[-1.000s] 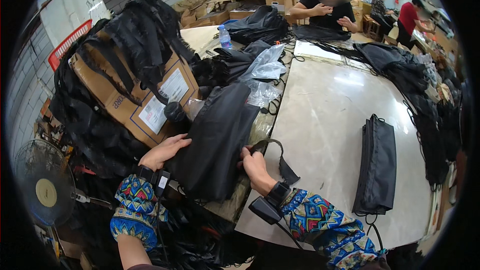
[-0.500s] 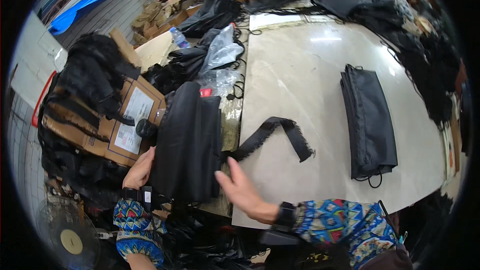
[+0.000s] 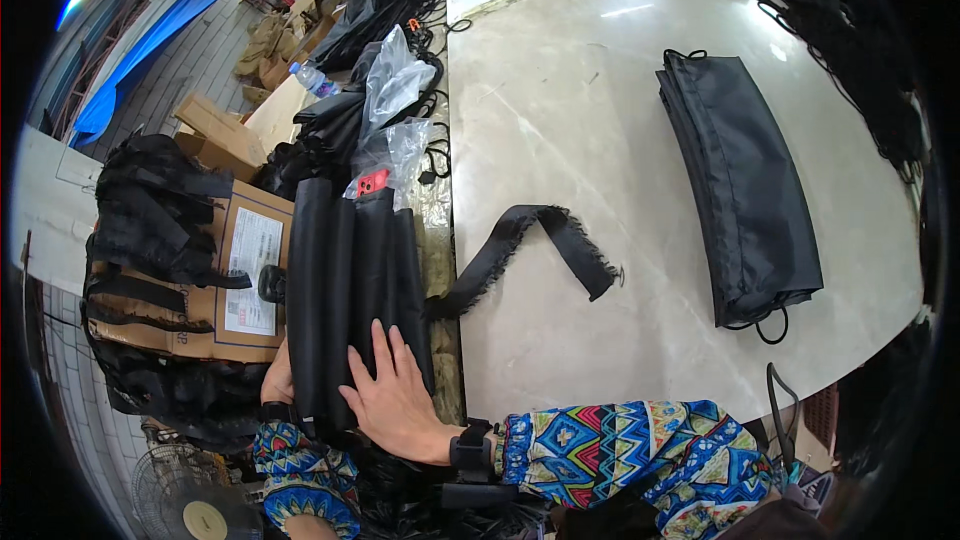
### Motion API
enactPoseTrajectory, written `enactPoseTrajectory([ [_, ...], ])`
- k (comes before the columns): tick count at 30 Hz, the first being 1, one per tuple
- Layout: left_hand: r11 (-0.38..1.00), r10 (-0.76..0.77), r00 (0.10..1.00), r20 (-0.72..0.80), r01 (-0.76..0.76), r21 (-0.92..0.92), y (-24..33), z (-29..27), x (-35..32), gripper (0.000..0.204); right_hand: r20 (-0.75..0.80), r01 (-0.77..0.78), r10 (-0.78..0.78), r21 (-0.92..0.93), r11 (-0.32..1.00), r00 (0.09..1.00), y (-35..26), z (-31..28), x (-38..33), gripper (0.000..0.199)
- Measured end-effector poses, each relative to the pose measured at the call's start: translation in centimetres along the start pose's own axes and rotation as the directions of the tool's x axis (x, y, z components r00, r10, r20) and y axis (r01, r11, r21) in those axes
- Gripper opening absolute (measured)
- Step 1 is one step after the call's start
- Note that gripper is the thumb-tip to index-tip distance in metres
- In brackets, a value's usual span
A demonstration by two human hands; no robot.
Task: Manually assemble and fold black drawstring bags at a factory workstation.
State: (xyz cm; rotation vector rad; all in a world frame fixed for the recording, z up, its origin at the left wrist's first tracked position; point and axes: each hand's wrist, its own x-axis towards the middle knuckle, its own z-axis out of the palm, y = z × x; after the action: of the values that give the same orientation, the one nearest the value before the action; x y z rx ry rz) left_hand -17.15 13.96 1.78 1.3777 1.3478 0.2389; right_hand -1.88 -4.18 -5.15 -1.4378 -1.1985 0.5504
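One black folded bag [image 3: 350, 290], pleated lengthwise, lies at the table's [image 3: 560, 120] left edge. One black strap [image 3: 540, 240] trails from it across the tabletop. Right hand [image 3: 395, 395]: flat, fingers spread, pressing its near end. Left hand [image 3: 277, 380]: grips the left side, fingers hidden. One stack of black bags [image 3: 745, 180] lies well apart, right. One cardboard box [image 3: 225, 280] stands just left.

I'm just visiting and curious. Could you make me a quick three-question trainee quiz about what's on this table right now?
1. True or false: the right hand lies flat on the pleated black fabric bundle.
2. What trails from the bundle onto the pale table? A) black strap B) a yellow rope
3. What stands left of the bundle?

Key: 1 true; 2 A; 3 a cardboard box draped with black straps.
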Motion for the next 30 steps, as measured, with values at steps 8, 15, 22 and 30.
enactPoseTrajectory([
  [8, 0.999, 0.019, 0.999, -0.028, -0.018, 0.037, 0.2, -0.8, -1.6, 0.063, -0.011, 0.003, -0.002, 0.062, 0.998, 1.0, 1.4, 0.1, 0.3, 0.052],
  [15, 0.997, 0.031, 0.999, -0.018, -0.03, 0.065, 0.1, -0.6, -1.7, 0.063, 0.034, 0.003, -0.006, 0.074, 0.997, 0.999, 1.4, 0.5, 1.5, 0.055],
  [22, 0.995, 0.034, 0.999, -0.02, -0.032, 0.097, -0.1, -0.9, -2.2, 0.062, 0.108, -0.106, 0.105, -0.001, 0.994, 0.989, 0.2, -0.3, 1.0, 0.054],
  [30, 0.991, 0.052, 0.998, -0.022, -0.048, 0.128, -0.1, -0.9, -2.5, 0.061, 0.083, -0.048, 0.029, 0.235, 0.971, 0.996, 1.5, 1.3, 1.3, 0.053],
])
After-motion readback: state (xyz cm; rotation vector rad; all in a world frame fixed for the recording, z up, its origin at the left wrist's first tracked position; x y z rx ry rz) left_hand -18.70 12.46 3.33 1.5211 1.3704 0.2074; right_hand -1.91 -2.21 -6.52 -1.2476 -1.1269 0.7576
